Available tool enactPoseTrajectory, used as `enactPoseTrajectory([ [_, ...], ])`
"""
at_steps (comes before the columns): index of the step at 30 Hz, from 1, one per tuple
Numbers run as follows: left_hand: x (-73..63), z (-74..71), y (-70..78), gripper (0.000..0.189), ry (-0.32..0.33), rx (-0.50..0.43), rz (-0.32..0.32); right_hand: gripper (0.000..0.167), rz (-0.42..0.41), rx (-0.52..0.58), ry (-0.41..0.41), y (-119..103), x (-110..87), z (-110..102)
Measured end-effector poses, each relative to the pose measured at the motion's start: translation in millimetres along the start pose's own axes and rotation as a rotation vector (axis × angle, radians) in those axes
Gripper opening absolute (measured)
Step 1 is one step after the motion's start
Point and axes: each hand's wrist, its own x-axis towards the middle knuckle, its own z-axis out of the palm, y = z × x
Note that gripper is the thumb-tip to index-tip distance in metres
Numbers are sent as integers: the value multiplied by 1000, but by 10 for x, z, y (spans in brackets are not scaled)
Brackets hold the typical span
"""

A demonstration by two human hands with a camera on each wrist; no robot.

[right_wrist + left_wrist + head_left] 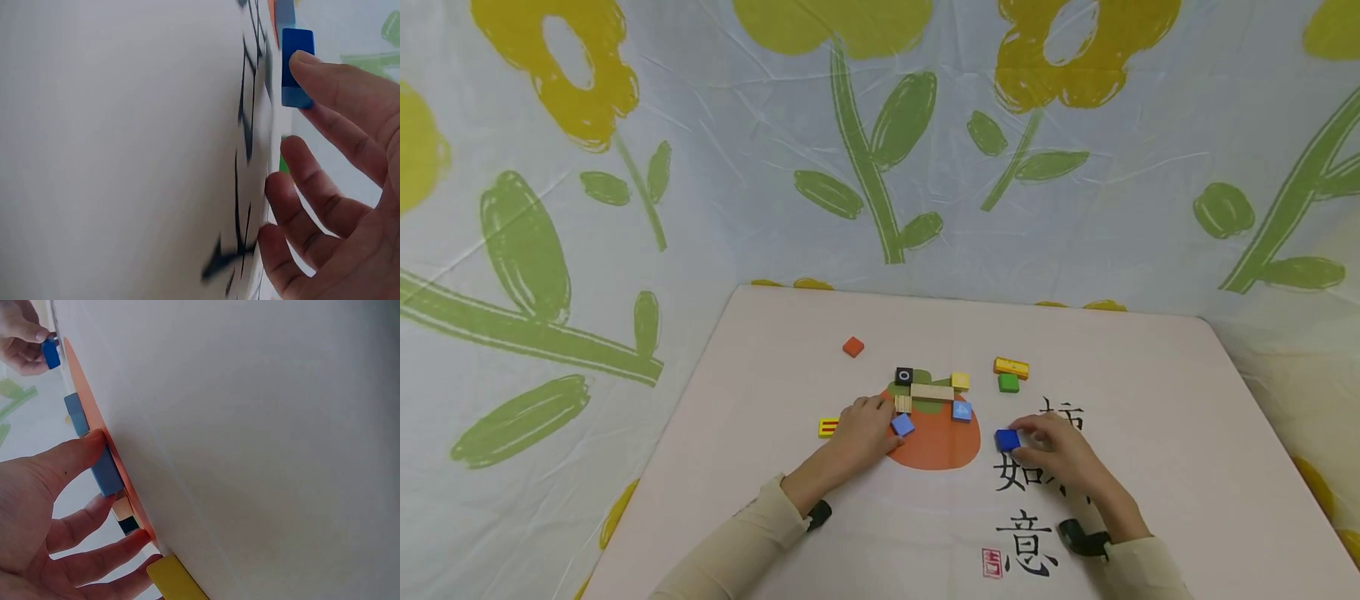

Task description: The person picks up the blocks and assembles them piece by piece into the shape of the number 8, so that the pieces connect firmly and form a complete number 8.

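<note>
Seemingly, the step in hand is positioning small blocks around the orange fruit print [936,446], which lies a little toward the left edge from the middle of the tabletop [1157,400]. The right hand [1060,454] pinches a dark blue block [1007,440] between thumb and forefinger, its other fingers spread loosely; that block is on the right-edge side of the print and, in the right wrist view, appears raised off the surface. The left hand [859,433] has thumb and forefinger closed in on a light blue block [902,425] on the print's left part; whether that one is lifted cannot be told.

Just beyond it, toward the far edge, sit a small wooden block [903,404], a long wooden block [932,392] and a black block [904,377]. A patterned blue block [962,411] lies on the print's right-edge side, between the two held pieces. As I judge it, the next move calls for the left thumb and forefinger to steady or square the light blue block without nudging the wooden pieces, while the dark blue block is kept level and set down gently, clear of the patterned one.
</note>
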Motion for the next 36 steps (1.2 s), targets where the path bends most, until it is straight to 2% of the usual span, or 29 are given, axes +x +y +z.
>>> enactPoseTrajectory([
  [11, 20, 0, -10, 46, -19, -1, -9, 29, 23, 7, -3, -354, 138, 265],
  [17, 19, -13, -4, 49, -11, -9, 3, 28, 70, -7, 15, -480, 217, 403],
  [25, 27, -9, -8, 45, -2, -3, -1, 28, 97, -51, 42, -545, 267, 473],
  [36, 35, -6, -1, 40, -12, -12, -6, 32, 141, -132, 38, -586, 294, 506],
])
